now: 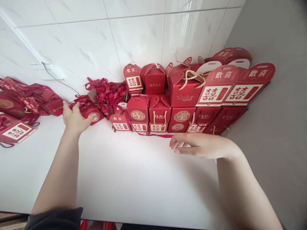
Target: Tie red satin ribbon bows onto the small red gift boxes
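Note:
My left hand (77,118) reaches toward the wall, fingers spread and holding nothing. By its thumb sits a small red gift box (96,115) with a round gold emblem, partly covered by the hand. Dark red ribbons (100,92) lie heaped behind that box. My right hand (203,145) hovers palm inward before the stacked boxes, its fingers loosely bent and apart from the thumb, with nothing in it. Just beyond it stand stacked red boxes, among them one with a gold rope handle (185,94) and one with a white label (211,92).
More red boxes (18,132) with ribbons are piled at the far left of the white table (134,185). A thin cable (61,81) runs from a wall socket (46,72) down behind the boxes. White tiles (136,41) back the table; a grey wall (275,127) closes the right side.

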Demonstrator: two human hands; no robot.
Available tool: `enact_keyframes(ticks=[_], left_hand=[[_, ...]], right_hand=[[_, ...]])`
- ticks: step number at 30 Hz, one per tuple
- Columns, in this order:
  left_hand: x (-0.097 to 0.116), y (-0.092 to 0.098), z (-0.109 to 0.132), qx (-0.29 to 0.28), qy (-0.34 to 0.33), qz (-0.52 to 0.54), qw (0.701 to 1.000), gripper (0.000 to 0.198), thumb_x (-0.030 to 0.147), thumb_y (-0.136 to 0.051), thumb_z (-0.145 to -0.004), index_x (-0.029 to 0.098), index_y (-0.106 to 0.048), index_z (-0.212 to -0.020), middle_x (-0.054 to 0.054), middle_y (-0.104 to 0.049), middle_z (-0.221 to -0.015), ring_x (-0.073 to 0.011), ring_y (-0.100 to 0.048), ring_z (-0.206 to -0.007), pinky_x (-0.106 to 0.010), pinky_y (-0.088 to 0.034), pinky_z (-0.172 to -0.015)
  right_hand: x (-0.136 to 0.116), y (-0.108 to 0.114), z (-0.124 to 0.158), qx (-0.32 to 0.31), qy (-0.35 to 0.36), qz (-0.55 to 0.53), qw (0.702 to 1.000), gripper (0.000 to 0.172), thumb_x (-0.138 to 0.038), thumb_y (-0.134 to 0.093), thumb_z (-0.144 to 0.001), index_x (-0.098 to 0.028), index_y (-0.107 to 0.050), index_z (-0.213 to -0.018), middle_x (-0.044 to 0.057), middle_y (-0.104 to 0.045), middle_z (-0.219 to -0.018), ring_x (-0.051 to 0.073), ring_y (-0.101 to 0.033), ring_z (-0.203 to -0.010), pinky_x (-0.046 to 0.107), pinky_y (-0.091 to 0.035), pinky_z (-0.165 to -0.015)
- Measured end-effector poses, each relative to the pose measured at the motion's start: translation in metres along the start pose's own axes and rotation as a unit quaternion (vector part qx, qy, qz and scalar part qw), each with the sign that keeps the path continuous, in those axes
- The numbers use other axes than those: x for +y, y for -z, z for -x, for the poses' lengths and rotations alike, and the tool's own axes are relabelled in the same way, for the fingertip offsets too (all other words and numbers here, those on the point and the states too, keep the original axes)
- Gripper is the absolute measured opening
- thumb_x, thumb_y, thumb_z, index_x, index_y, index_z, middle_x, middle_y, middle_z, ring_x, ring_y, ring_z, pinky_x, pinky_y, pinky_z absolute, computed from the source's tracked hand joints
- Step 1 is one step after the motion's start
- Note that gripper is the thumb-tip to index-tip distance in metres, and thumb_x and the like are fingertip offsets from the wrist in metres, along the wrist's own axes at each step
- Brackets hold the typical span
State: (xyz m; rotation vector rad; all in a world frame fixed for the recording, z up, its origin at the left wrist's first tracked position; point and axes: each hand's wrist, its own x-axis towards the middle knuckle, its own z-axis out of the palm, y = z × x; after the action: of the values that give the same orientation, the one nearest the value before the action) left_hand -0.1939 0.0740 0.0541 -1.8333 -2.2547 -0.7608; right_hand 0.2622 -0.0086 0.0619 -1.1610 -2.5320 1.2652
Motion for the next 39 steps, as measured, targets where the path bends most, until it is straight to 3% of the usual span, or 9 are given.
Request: enact_keyframes(ticks=[4,9,13,16,24,26,29,32,39], left_hand=[[0.072,0.008,-0.001,0.034,-0.139,0.117,0.983,0.055,0.047,-0.061,-0.086,0.019,-0.053,-0.133,-0.010,-0.048,-0.146,-0.0289,-0.041,-0.137,-0.047,-0.029,-0.117],[0.125,-0.012,0.013,-0.084,-0.248,0.247,0.933,0.057,0.044,-0.070,-0.078,0.024,-0.057,-0.130,-0.007,-0.053,-0.142,-0.0243,-0.058,-0.119,-0.035,-0.049,-0.097],[0.128,-0.024,0.012,-0.086,-0.233,0.237,0.939,0.034,0.043,-0.071,-0.076,0.019,-0.070,-0.100,-0.005,-0.071,-0.102,-0.0175,-0.064,-0.076,-0.029,-0.050,-0.068],[0.125,-0.018,0.011,-0.069,-0.195,0.289,0.935,0.027,0.043,-0.071,-0.078,0.018,-0.069,-0.086,0.001,-0.066,-0.072,-0.0119,-0.055,-0.056,-0.025,-0.043,-0.054],[0.122,0.024,0.028,0.089,-0.194,0.478,0.852,0.014,0.019,-0.077,-0.074,0.015,-0.065,-0.081,0.005,-0.065,-0.065,-0.0042,-0.051,-0.050,-0.018,-0.046,-0.050],[0.120,0.030,0.037,0.027,-0.211,0.473,0.855,0.015,0.018,-0.078,-0.074,0.016,-0.066,-0.082,0.006,-0.062,-0.058,-0.0046,-0.049,-0.043,-0.017,-0.044,-0.043],[0.123,0.031,0.050,-0.208,-0.261,0.391,0.858,0.012,0.023,-0.075,-0.077,0.017,-0.068,-0.086,0.001,-0.070,-0.067,-0.0109,-0.063,-0.051,-0.021,-0.051,-0.047],[0.136,0.025,0.058,-0.415,-0.311,0.269,0.812,0.010,0.027,-0.068,-0.083,0.018,-0.071,-0.087,-0.006,-0.076,-0.097,-0.0181,-0.073,-0.083,-0.025,-0.058,-0.069],[0.145,0.018,0.057,-0.532,-0.358,0.126,0.757,0.024,0.022,-0.054,-0.090,0.025,-0.070,-0.107,-0.002,-0.072,-0.115,-0.0170,-0.067,-0.105,-0.022,-0.053,-0.082]], right_hand=[[-0.029,0.012,0.010,0.113,0.034,0.019,0.993,0.028,-0.044,-0.048,-0.096,-0.023,-0.060,-0.109,0.005,-0.069,-0.108,0.021,-0.064,-0.097,0.031,-0.048,-0.082],[-0.046,0.012,0.017,0.129,0.060,0.026,0.989,0.022,-0.040,-0.048,-0.097,-0.025,-0.059,-0.109,0.002,-0.069,-0.109,0.020,-0.065,-0.098,0.030,-0.048,-0.082],[-0.040,0.010,0.020,0.120,0.033,0.052,0.991,0.020,-0.039,-0.047,-0.097,-0.025,-0.059,-0.105,0.002,-0.070,-0.104,0.020,-0.066,-0.092,0.030,-0.048,-0.077],[-0.033,0.010,0.020,0.147,0.000,0.075,0.986,0.021,-0.038,-0.047,-0.097,-0.025,-0.060,-0.107,0.003,-0.071,-0.101,0.021,-0.067,-0.087,0.030,-0.048,-0.071],[-0.032,0.010,0.024,0.139,0.024,0.073,0.987,0.023,-0.039,-0.048,-0.096,-0.025,-0.062,-0.107,0.003,-0.072,-0.100,0.021,-0.068,-0.087,0.031,-0.049,-0.074],[-0.032,0.011,0.027,0.153,0.020,0.078,0.985,0.024,-0.039,-0.049,-0.095,-0.025,-0.062,-0.109,0.004,-0.072,-0.101,0.021,-0.068,-0.086,0.030,-0.050,-0.072],[-0.030,0.013,0.030,0.178,0.003,0.090,0.980,0.025,-0.040,-0.050,-0.094,-0.025,-0.064,-0.108,0.004,-0.073,-0.098,0.021,-0.069,-0.083,0.029,-0.050,-0.070],[-0.025,0.014,0.027,0.194,-0.023,0.101,0.976,0.024,-0.041,-0.050,-0.094,-0.025,-0.065,-0.105,0.004,-0.074,-0.093,0.021,-0.069,-0.079,0.028,-0.049,-0.067],[-0.020,0.003,-0.008,0.165,-0.077,0.143,0.973,0.023,-0.035,-0.048,-0.095,-0.023,-0.067,-0.095,0.005,-0.072,-0.091,0.020,-0.066,-0.078,0.027,-0.045,-0.066]])
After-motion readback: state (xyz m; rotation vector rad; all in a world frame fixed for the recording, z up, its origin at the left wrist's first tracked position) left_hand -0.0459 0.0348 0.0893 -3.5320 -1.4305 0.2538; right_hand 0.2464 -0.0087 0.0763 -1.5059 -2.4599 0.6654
